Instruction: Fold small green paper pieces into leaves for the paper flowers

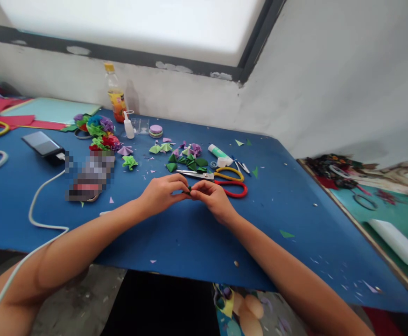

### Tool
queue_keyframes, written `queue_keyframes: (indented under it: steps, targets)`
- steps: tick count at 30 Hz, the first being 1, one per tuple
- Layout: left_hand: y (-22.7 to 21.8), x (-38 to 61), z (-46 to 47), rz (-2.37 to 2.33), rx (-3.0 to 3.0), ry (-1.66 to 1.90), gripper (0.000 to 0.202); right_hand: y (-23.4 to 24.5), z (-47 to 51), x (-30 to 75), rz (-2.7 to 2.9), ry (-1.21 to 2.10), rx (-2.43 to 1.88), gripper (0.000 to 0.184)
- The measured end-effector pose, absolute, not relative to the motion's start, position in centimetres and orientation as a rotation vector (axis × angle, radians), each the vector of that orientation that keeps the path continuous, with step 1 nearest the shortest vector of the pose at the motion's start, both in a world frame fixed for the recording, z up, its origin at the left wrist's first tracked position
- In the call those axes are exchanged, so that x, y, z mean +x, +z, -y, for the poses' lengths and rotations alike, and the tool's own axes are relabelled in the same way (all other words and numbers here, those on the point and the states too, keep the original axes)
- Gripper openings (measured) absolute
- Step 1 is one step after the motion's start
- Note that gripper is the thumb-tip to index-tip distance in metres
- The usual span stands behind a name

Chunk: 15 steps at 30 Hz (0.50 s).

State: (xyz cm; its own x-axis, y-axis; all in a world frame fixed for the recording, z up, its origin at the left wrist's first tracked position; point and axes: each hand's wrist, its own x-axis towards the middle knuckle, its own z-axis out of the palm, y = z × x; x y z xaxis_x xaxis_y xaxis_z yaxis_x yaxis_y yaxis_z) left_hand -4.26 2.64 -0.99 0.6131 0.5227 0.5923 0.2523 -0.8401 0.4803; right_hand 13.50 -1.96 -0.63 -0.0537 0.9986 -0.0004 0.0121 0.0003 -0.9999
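My left hand [162, 192] and my right hand [215, 199] meet over the front middle of the blue table. Both pinch a small dark green folded piece [190, 188], probably paper, mostly hidden by the fingertips. Just beyond my fingers lie scissors [209, 176] with one yellow and one red handle loop, blades pointing left. Several folded green paper pieces [191, 163] sit behind the blades. Light green and purple folded paper pieces [161, 148] are close by.
A glue tube [218, 151], pens [242, 166] and a white dropper bottle [129, 127] stand or lie farther back. On the left are a blurred phone [94, 177], a power bank [43, 143] with a white cable [38, 200], paper flowers [99, 128] and a drink bottle [116, 98].
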Motion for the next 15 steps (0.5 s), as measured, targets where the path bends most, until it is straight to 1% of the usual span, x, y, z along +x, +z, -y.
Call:
queue_keyframes:
  steps: [5, 7, 9, 12, 14, 15]
  targets:
    - [-1.2, -4.1, -3.0, -0.691, 2.373, 1.039, 0.016, 0.5, 1.5, 14.5, 1.468, 1.014, -1.261, 0.025]
    - [-1.4, -4.1, -3.4, -0.854, 2.349, 1.017, 0.012, 1.1, 0.7, 15.7, 1.495, 0.825, -1.31, 0.025]
    - [-1.6, -4.2, -3.9, -1.061, 2.328, 0.945, 0.01, 1.5, -0.5, 17.3, 1.534, 0.566, -1.404, 0.024]
    - [-1.6, -4.4, -4.3, -1.281, 2.297, 0.828, 0.021, 1.8, -2.9, 20.0, 1.681, 0.175, -1.64, 0.021]
    - [-1.6, -4.4, -4.3, -1.332, 2.297, 0.805, 0.026, 1.7, -4.4, 21.7, 1.78, 0.023, -1.816, 0.023]
    - [-1.6, -4.4, -4.2, -1.336, 2.302, 0.805, 0.028, 1.6, -5.1, 22.4, 1.795, 0.008, -1.855, 0.024]
